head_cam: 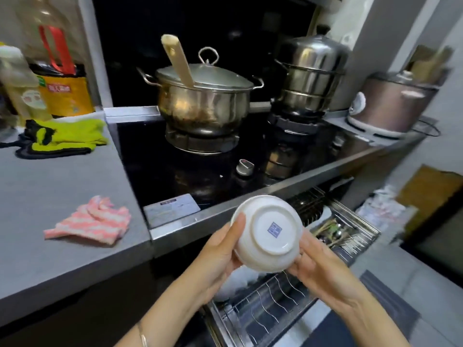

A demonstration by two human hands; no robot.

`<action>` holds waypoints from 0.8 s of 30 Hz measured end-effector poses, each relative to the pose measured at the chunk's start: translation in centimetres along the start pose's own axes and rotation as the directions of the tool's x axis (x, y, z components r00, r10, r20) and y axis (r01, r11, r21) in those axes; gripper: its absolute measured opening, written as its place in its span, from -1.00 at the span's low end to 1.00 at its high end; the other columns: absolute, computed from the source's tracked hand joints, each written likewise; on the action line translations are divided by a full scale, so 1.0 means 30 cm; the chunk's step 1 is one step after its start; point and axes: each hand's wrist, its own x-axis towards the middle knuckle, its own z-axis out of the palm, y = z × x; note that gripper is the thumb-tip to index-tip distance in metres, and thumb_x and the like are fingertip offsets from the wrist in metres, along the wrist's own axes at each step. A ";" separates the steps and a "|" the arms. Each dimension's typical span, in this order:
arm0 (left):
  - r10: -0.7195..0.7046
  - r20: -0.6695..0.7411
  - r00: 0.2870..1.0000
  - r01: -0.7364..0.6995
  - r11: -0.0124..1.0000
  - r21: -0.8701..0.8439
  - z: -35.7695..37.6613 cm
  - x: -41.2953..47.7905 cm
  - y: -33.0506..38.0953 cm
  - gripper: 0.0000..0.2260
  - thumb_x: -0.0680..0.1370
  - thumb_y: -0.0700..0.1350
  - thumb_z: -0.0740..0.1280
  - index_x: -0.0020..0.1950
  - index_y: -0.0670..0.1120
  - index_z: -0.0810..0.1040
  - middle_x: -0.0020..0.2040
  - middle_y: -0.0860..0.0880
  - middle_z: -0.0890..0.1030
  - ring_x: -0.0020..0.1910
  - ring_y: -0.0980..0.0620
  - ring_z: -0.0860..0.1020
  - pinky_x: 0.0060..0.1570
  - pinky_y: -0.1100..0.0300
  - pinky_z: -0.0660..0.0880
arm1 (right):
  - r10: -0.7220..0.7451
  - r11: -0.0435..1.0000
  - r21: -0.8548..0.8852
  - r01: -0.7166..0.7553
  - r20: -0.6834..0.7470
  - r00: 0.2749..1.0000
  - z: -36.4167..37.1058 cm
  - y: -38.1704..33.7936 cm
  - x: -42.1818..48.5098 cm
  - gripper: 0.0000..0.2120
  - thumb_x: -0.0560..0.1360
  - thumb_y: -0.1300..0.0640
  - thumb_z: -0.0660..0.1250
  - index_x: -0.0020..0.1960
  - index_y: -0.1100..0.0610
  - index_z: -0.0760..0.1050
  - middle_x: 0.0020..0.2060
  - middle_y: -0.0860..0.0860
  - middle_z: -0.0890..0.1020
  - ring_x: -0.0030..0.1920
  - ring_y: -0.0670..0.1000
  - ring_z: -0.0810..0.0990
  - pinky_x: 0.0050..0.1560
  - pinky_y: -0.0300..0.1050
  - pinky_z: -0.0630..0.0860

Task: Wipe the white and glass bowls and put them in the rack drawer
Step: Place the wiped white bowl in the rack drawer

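left hand [220, 251]: thumb on white bowl [268, 234] | right hand [317, 267]: gripping opposite side (fingers probably underneath)

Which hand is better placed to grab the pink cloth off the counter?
Left, likely. The pink cloth lies on the counter on the left hand side; the right hand can hold the white bowl alone.

White bowl [269, 234]: glossy glazed ceramic. Rack drawer [270, 306]: shiny metal wire. Table [50, 221]: matt grey, smooth. Striped cloth [90, 221]: soft fabric. Stockpot [204, 101]: polished steel, tarnished; its handle [178, 62] possibly wood.
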 end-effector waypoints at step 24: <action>-0.140 0.189 0.972 -0.192 -0.004 0.981 -0.159 0.671 -0.657 -0.22 0.47 0.39 -0.05 0.58 0.02 -0.10 0.58 0.09 -0.15 0.55 0.08 -0.11 0.31 0.38 -0.24 | 0.212 0.840 -0.308 -0.447 -0.573 0.792 -0.845 0.269 0.627 -0.63 0.50 -0.17 0.30 0.19 0.02 0.57 0.12 0.11 0.62 0.09 0.17 0.58 0.14 0.15 0.51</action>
